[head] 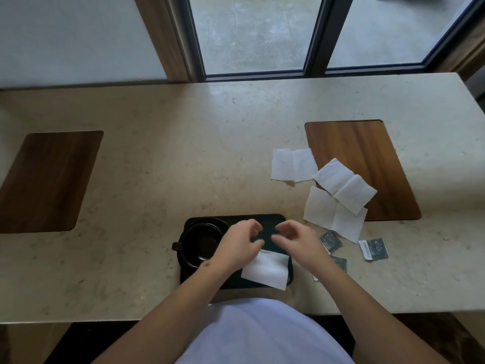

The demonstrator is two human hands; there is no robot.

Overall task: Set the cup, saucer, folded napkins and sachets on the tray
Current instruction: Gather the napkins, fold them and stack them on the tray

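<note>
**One napkin on the tray, three still loose**

The black tray [265, 219] sits at the near edge of the worktop [183, 153], directly in front of the person. Cup [199, 245] on its saucer [183, 266] occupies the tray's left half, handle pointing away from the tray to the left. One folded napkin [265, 269] lies on the tray's near right corner, slightly skewed, one corner overhanging the near rim.

Both hands hover over the tray's right half, just beyond that napkin. Left hand [240, 244] and right hand [296, 239] have fingers loosely curled, partly open, fingertips close to each other; neither appears to hold anything.

Three unfolded napkins [338, 187] lie right of and beyond the tray, overlapping each other and a wooden inlay [372, 164]. Dark sachets [372, 248] lie just right of the tray; one is partly hidden behind the right forearm.

Step in hand, as I judge it: settling the folded napkin, then fetching the next. To do it well, square the napkin inside the rim so nothing overhangs, and leave the tray's far right area free for more napkins and sachets.

Room: open worktop beyond and left of the tray. Right of the tray is crowded; reach over the sachets, not through them. The near worktop edge is close to the tray, so avoid dragging paper toward the body.
</note>
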